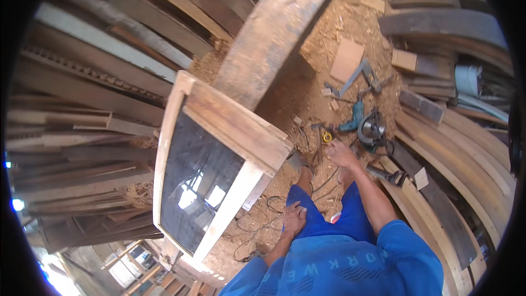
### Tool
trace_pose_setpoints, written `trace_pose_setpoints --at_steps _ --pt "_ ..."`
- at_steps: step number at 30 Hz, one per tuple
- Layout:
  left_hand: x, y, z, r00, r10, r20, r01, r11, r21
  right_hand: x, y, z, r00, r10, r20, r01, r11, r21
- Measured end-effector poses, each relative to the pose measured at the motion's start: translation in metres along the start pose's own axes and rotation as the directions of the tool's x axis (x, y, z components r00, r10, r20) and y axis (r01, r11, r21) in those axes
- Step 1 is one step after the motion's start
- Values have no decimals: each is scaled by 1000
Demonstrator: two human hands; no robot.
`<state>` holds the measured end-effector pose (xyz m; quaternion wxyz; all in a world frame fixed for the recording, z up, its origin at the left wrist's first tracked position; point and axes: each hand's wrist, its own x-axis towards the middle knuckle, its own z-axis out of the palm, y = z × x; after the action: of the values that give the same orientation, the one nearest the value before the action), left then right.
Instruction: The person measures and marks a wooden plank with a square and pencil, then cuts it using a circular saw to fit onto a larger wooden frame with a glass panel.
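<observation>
My left hand (294, 220) lies on my left thigh, over the blue shorts (312, 208), fingers stretched out and nothing in it. My right hand (342, 154) reaches low in front of my right knee with its fingers curled; whatever they hold, if anything, is hidden. Just past its fingertips is a yellow tape measure (327, 136). A hammer-like tool (318, 141) lies left of the tape. On the left stands a wooden frame (235, 131) with a dark glass pane (194, 181), resting against a thick wooden beam (263, 38).
A teal power drill (353, 118) and a circular saw (372, 127) lie on the shavings-covered floor (323, 33), with a metal clamp (359, 77) beyond. Cables (268, 205) curl near my feet. Stacked planks (98, 60) fill the left; curved boards (455, 159) line the right.
</observation>
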<state>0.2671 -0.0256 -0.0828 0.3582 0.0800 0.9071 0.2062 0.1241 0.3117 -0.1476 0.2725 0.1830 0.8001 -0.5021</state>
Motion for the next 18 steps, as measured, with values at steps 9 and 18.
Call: trace_pose_setpoints --at_steps 9,18 --pt "-26 -9 -59 891 -287 -352 104 883 -457 35 -248 -51 957 -285 -53 287 957 34" --pt "-48 16 -206 972 -225 -62 131 748 -651 -7 -177 23 961 -15 -275 63 984 165"
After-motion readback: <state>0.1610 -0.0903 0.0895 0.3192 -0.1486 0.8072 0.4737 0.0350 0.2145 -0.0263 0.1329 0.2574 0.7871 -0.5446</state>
